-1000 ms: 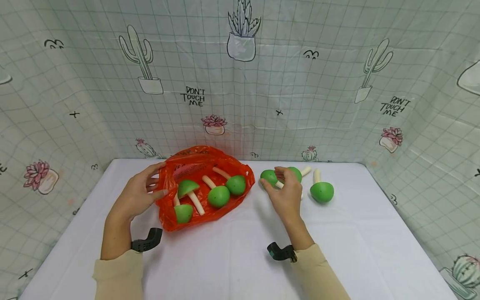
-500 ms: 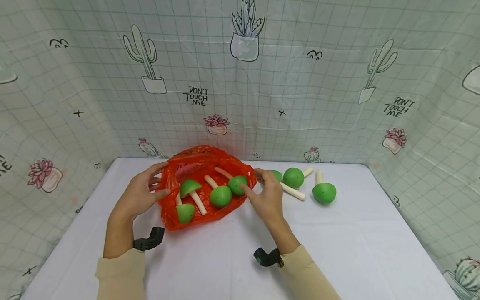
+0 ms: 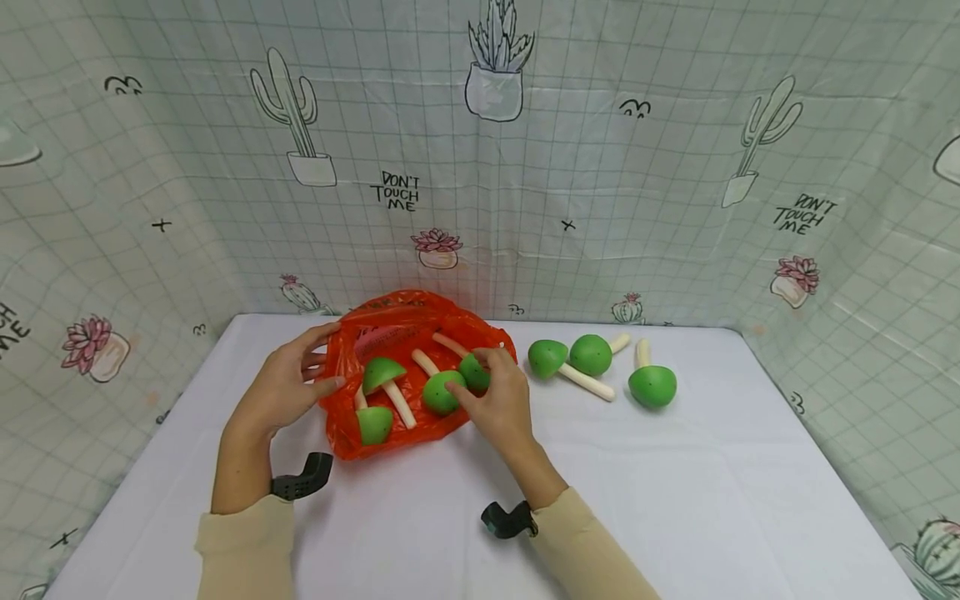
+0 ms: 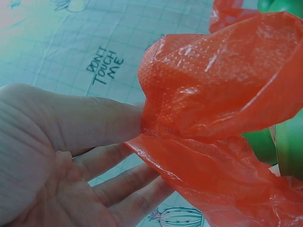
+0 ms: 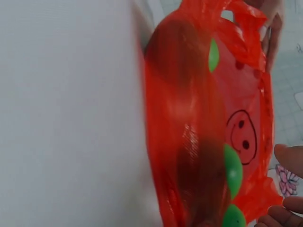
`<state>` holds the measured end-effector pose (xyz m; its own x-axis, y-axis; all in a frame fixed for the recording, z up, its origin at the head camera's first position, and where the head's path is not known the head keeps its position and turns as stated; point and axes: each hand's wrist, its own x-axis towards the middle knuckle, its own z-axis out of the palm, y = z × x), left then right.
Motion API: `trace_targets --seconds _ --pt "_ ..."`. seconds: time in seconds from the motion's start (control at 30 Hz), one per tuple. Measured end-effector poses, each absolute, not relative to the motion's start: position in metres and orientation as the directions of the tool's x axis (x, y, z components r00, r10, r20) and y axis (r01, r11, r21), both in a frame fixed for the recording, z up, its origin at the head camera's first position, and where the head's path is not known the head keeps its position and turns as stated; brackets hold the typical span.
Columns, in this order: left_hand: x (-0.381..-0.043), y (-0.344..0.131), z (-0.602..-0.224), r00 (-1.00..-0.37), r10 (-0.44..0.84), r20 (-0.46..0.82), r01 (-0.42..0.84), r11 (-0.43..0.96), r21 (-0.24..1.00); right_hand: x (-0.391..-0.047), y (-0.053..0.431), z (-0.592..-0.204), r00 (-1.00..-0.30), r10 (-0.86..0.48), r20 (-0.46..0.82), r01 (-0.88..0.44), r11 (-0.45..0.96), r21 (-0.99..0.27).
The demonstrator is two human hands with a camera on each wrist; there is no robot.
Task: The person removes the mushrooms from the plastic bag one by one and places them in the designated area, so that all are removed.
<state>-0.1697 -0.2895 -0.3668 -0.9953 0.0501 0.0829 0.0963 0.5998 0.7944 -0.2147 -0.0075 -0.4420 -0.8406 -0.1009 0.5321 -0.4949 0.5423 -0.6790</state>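
Note:
A red plastic bag lies with its mouth toward me, holding several toy mushrooms with green caps and cream stems. My left hand pinches the bag's left edge between thumb and fingers; the left wrist view shows the thumb pressing the film. My right hand is over the bag's right side, overlapping a green mushroom cap. Its thumb is close to another mushroom. Thumb and fingers stand apart in the right wrist view, with nothing visible between them.
To the right of the bag, three more mushrooms lie on the white table: one with its stem toward me, one behind it, one farther right. A cactus-print cloth hangs behind and at both sides.
My right hand has moved left from the loose mushrooms to over the bag's right side, without a mushroom seen in it. My left hand keeps its hold on the bag's edge.

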Motion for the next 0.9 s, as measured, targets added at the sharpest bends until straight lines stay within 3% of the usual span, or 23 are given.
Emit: trace_targets --seconds 0.9 --pt "-0.17 -0.289 -0.367 -0.996 0.044 0.077 0.089 0.586 0.806 -0.21 -0.03 -0.458 -0.893 -0.158 0.421 -0.423 0.614 -0.667"
